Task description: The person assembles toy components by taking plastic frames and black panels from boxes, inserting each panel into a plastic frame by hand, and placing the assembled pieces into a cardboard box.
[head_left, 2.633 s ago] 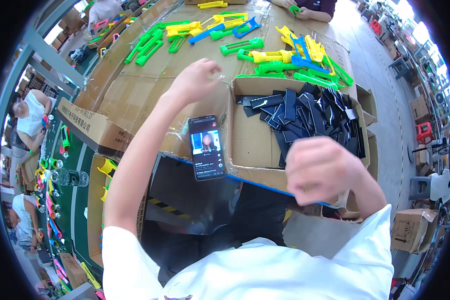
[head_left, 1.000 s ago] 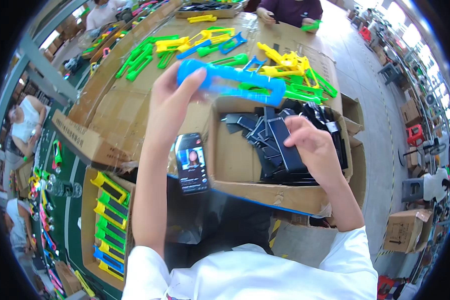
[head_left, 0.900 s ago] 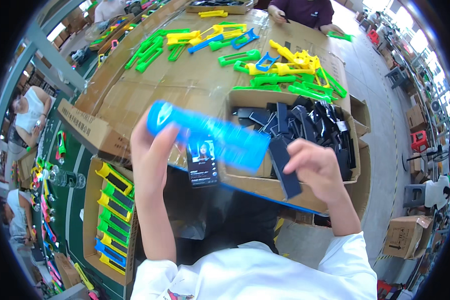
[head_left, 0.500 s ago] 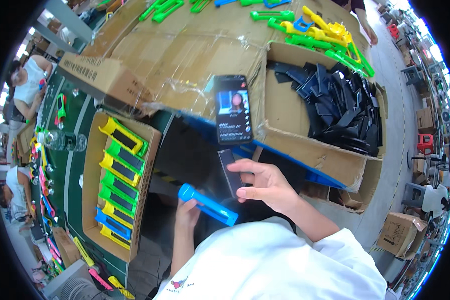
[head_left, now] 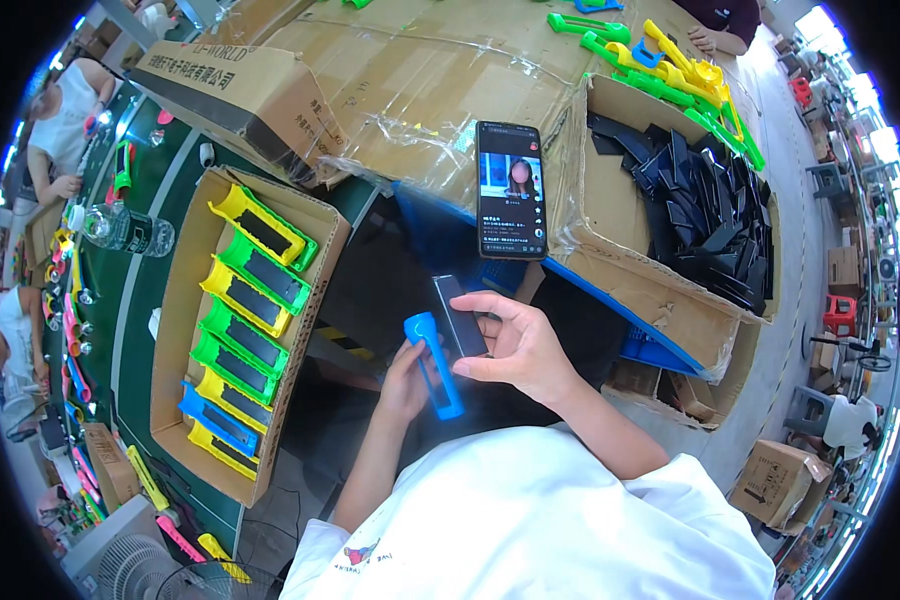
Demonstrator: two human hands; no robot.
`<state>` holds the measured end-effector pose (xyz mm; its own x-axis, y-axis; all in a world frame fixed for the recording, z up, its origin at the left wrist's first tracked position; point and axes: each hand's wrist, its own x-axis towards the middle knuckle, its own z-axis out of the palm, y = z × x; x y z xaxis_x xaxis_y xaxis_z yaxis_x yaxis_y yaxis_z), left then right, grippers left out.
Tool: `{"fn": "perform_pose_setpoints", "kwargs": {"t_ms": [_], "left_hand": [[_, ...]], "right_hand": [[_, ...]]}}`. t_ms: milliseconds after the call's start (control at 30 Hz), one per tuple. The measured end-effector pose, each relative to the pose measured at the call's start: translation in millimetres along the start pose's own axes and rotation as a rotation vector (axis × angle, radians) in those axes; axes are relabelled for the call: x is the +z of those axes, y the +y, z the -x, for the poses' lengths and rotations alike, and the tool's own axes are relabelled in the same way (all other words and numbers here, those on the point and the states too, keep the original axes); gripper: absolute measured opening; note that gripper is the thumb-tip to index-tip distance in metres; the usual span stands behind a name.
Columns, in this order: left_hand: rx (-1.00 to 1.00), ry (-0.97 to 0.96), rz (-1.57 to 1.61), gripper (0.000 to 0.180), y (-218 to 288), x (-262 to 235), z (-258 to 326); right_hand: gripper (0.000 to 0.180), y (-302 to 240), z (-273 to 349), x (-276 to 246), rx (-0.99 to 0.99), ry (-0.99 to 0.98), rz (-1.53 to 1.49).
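My left hand [head_left: 400, 385] is closed around a blue plastic casing [head_left: 449, 405], a long tubular piece with a rounded upper end. Close beside it on the right, a thin dark rectangular panel [head_left: 456, 315] is pinched between the thumb and fingers of my right hand [head_left: 520, 345]. The panel and the casing lie nearly parallel, with a narrow gap seeming to part them. To the left, a shallow cardboard box [head_left: 173, 385] holds a row of yellow, green and blue casings [head_left: 257, 277] with dark panels in them. Black panels [head_left: 705, 215] fill a carton [head_left: 610, 265] at the right.
A lit phone [head_left: 511, 225] stands beyond my hands, against the cardboard-covered surface [head_left: 410, 75]. More green and yellow casings [head_left: 685, 75] lie at the far right, near another person's hand [head_left: 705, 40]. A plastic bottle [head_left: 130, 230] rests on the green table at the left.
My left hand has turned the blue casing more upright and brought it right, nearer the panel. My right hand still pinches the panel. The view has shifted slightly.
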<state>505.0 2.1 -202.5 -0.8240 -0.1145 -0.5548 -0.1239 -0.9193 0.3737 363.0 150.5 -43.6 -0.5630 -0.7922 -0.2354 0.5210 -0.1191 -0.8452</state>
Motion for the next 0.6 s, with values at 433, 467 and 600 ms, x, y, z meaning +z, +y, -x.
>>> {"fn": "perform_pose_setpoints", "kwargs": {"t_ms": [433, 467, 600], "left_hand": [[-0.044, -0.039, -0.109, 0.029, 9, 11, -13], [-0.038, -0.046, -0.109, 0.029, 8, 9, -14], [-0.019, -0.014, -0.129, 0.028, 8, 8, -17]], "right_hand": [[0.066, 8, -4, -7, -0.054, 0.018, 0.040], [0.066, 9, -5, -7, -0.054, 0.017, 0.039], [0.063, 13, -8, -8, -0.080, 0.019, 0.062]]}}
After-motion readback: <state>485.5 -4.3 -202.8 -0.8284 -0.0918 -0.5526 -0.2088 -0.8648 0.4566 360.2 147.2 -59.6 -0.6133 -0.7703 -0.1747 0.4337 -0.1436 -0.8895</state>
